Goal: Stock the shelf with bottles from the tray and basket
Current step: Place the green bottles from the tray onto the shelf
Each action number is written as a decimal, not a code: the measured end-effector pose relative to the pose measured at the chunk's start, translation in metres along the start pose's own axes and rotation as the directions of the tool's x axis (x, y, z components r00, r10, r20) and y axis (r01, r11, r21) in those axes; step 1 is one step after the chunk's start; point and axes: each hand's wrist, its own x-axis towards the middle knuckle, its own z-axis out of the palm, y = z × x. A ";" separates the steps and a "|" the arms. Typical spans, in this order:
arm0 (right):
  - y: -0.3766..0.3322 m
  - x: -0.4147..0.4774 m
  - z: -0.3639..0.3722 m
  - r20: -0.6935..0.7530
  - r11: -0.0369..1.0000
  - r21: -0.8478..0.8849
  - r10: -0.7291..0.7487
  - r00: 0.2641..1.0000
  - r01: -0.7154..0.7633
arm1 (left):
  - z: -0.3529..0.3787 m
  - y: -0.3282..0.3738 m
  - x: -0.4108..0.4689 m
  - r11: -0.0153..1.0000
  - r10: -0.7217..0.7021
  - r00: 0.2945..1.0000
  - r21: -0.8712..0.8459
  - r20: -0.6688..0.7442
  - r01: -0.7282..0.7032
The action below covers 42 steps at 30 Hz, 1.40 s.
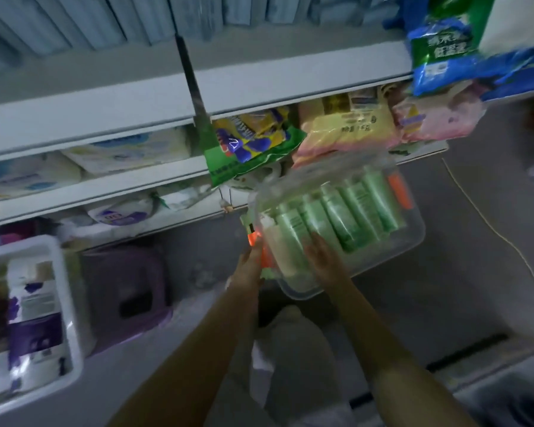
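A clear plastic tray (413,232) on the floor holds several pale green bottles (346,211) lying side by side, with an orange clip at each end. My right hand (321,257) reaches into the tray, fingers spread over a green bottle at the near left end; whether they curl round it is hidden. My left hand (250,263) is at the tray's left end against the orange clip (264,251), fingers blurred. The white shelf (136,186) rises in tiers to the left and above, stocked with packets.
A white basket (59,272) with purple-labelled bottles stands at the left. A purple stool (127,291) sits beside it under the lowest shelf. Green, yellow and pink packets (346,127) overhang the shelf above the tray. A thin cord (490,223) runs across the grey floor at right.
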 end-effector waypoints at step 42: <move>-0.037 -0.030 -0.110 0.576 0.852 0.445 -0.036 0.817 -0.276 | 0.057 0.035 -0.100 0.948 0.308 0.950 0.104 -0.060 -0.300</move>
